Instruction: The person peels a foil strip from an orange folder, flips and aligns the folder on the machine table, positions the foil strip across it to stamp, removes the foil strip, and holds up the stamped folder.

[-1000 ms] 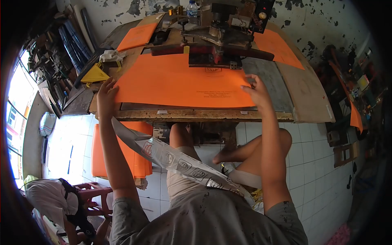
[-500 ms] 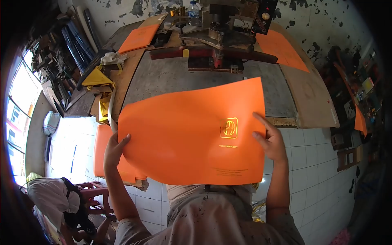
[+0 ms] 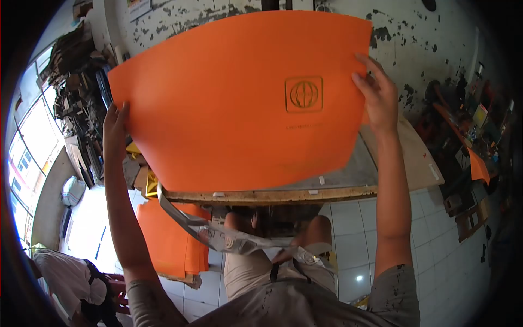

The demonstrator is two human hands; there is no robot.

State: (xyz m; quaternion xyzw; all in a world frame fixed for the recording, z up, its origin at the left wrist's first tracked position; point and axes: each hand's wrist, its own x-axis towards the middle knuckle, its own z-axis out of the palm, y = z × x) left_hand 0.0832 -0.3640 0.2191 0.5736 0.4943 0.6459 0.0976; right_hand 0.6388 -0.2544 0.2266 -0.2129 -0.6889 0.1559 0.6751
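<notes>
A large orange sheet (image 3: 218,103) is held up in front of me above the table, bowed between my two hands. It bears a dark square logo with a globe on its right half. My left hand (image 3: 116,128) grips its left edge, thumb at the front. At the right edge my right hand (image 3: 378,95) pinches the sheet between thumb and fingers. The sheet hides most of the press and tabletop. A strip of printed silvery foil (image 3: 239,242) hangs from the table's left front down across my lap.
Orange sheets (image 3: 169,240) are stacked low at the left, below the table edge (image 3: 272,196). Another person (image 3: 71,278) is at the lower left. A brown board (image 3: 406,152) covers the table's right side. A white sack (image 3: 72,191) stands by the left wall.
Both hands have lifted the orange sheet off the table, brought it close over my lap, then raised it high in front of me. The view has tipped upward.
</notes>
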